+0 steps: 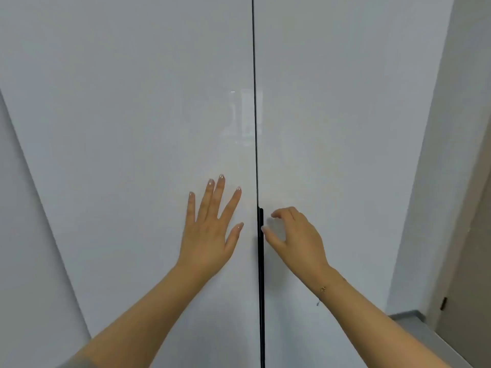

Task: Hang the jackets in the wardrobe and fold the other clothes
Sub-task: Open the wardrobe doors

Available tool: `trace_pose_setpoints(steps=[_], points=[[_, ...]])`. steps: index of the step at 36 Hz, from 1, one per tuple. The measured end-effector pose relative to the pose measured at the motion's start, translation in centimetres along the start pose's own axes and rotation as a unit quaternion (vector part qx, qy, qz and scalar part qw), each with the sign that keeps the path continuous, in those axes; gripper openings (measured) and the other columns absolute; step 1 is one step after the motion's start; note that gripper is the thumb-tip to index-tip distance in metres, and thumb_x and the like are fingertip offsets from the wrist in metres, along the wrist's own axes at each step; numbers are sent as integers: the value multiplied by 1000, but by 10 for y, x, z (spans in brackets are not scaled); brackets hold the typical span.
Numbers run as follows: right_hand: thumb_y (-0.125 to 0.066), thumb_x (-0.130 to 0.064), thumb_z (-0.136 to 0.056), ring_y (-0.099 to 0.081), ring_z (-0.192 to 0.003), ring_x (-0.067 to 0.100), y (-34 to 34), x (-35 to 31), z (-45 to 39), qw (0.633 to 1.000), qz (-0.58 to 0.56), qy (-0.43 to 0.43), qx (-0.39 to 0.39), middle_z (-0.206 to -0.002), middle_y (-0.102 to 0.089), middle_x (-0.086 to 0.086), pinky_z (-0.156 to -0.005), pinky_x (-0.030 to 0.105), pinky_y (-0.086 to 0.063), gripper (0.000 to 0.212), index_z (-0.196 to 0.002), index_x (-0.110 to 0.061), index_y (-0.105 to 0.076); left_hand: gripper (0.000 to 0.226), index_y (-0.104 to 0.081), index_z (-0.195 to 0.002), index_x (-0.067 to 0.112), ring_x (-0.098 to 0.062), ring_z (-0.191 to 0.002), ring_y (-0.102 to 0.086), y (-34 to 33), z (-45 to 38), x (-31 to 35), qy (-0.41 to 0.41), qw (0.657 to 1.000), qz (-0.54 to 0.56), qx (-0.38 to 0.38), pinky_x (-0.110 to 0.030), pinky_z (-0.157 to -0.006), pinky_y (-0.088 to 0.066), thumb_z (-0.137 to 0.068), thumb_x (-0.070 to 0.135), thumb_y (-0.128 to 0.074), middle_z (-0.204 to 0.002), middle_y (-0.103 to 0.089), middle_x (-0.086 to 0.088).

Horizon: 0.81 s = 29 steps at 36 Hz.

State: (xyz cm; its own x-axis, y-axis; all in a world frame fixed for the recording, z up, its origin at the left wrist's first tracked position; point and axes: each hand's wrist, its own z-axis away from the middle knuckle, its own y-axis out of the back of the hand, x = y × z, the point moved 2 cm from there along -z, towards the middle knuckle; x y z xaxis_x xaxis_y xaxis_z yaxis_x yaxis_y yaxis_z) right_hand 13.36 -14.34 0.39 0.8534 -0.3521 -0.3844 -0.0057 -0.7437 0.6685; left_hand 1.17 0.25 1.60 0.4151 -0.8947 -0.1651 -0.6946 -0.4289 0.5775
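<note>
- Head view: the wardrobe fills the frame, its 2 doors, the left door point(127, 155) and the right door point(345, 128), meeting at a thin dark seam point(254, 102) that runs from 12 o'clock down to 6 o'clock.
- The left hand point(210, 235) lies at about 7 o'clock from centre, fingers straight and spread against the left door; I judge it braces or pushes that panel.
- The right hand point(295, 235) sits at about 5 o'clock, loosely curled and holding nothing, thumb tip just beside the black edge handle point(261, 261), probably there to hook it and pull.
- Both doors look closed; no jackets or other clothes are in view.
- The door fronts are flat, glossy and white, faintly mirroring a window; the handle is a slim matte strip.
- A thin bracelet point(322, 289) circles the right wrist.
- A grey ledge point(414, 318) sits at 4 o'clock.
</note>
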Motion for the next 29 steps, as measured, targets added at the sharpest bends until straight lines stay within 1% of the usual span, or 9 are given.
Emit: trace_pose_setpoints(steps=[5, 8, 11, 14, 18, 21, 23, 26, 29], points=[[-56, -47, -92, -55, -79, 9, -21, 0, -22, 999, -7, -14, 48, -88, -59, -12, -70, 25, -45, 27, -93, -20, -60, 67, -10, -156, 24, -26, -150, 4, -39, -17, -7, 14, 998, -45, 34, -54, -119, 1, -98, 49, -32, -163, 4, -9], [-56, -39, -95, -49, -59, 16, -33, 0, -27, 998, -4, -14, 61, -67, -51, -7, -57, 26, -35, 32, -73, -17, -52, 66, -15, -156, 24, -27, -151, 0, -56, -17, -12, -1, 995, -61, 74, -54, -119, 4, -99, 52, -33, -163, 0, -7], [-51, -37, -98, -43, -53, 19, -41, 1, -27, 997, -40, -35, 57, -57, -43, -6, -50, 22, -24, 39, -67, -15, -42, 66, -16, -156, 24, -28, -151, -3, -61, -19, -12, -2, 993, -70, 96, -55, -119, 2, -99, 53, -33, -163, -3, -9], [-50, -37, -98, -42, -55, 18, -44, 0, -25, 995, -72, -55, 52, -54, -43, -4, -51, 20, -26, 40, -66, -14, -41, 66, -13, -156, 24, -28, -151, -2, -62, -20, -12, -2, 993, -68, 94, -55, -119, 3, -100, 53, -30, -164, -2, -8], [-54, -28, -98, -38, -54, 12, -31, -11, -15, 996, -41, -33, 70, -52, -41, -7, -65, 16, -29, 40, -63, -19, -36, 66, -8, -156, 24, -27, -151, 0, -54, -19, -13, 3, 996, -56, 71, -54, -119, 4, -100, 52, -27, -164, 2, -7], [-54, -27, -98, -37, -51, 11, -18, -17, 0, 997, -19, -26, 72, -53, -38, -9, -65, 21, -25, 39, -64, -19, -37, 66, -5, -156, 24, -27, -151, 1, -46, -17, -12, 6, 998, -43, 34, -54, -119, 3, -100, 51, -26, -164, 4, -7], [-54, -28, -98, -39, -53, 12, -9, -19, 14, 996, -18, -32, 78, -55, -40, -8, -62, 19, -25, 38, -64, -17, -39, 65, -4, -156, 24, -27, -151, 2, -40, -17, -12, 7, 999, -36, 7, -54, -119, 3, -100, 50, -26, -163, 4, -8], [-53, -28, -98, -45, -58, 15, 8, -22, 38, 995, -21, -51, 81, -59, -47, -4, -62, 21, -28, 36, -66, -13, -45, 65, 3, -156, 26, -26, -150, 11, -29, -14, -13, 6, 999, -21, -42, -52, -118, 9, -102, 45, -29, -163, 10, -7], [-51, -32, -97, -49, -68, 12, 32, -23, 66, 995, -1, -56, 84, -68, -51, -6, -66, 21, -33, 32, -70, -15, -48, 64, 11, -153, 29, -25, -145, 25, -15, -13, -11, 12, 996, 22, -87, -50, -116, 16, -103, 43, -27, -158, 27, -5]])
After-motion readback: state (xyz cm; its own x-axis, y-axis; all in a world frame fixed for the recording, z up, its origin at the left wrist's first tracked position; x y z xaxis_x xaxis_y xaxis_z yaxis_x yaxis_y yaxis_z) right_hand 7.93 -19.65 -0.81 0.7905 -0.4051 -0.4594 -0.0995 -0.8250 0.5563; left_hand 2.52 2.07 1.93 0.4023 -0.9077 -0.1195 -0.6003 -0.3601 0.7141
